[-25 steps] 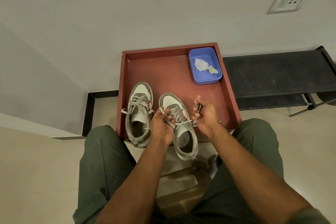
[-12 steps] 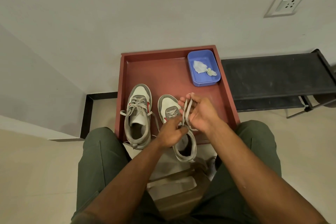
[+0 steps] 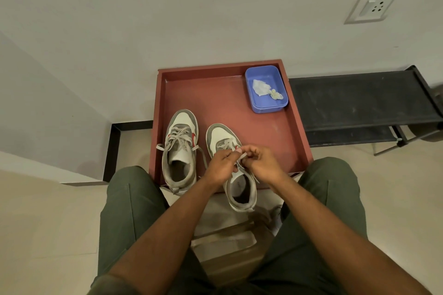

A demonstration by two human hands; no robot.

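Left hand point(image 3: 221, 165) and right hand point(image 3: 263, 165) pinch sneaker lace point(image 3: 242, 156) over red tray point(image 3: 297, 122); blue tub point(image 3: 268, 109) holds tissue point(image 3: 260, 87).

Far wall point(image 3: 215, 7), plain off-white, is spanning the full width. White power socket point(image 3: 371, 6) is sitting high on it at the right. Second pale wall point(image 3: 36, 103) is angling in at the left. Black skirting strip point(image 3: 131, 125) is edging its foot. Low black bench point(image 3: 359, 100) is standing at the right. Beige floor point(image 3: 48, 235) is spreading near.
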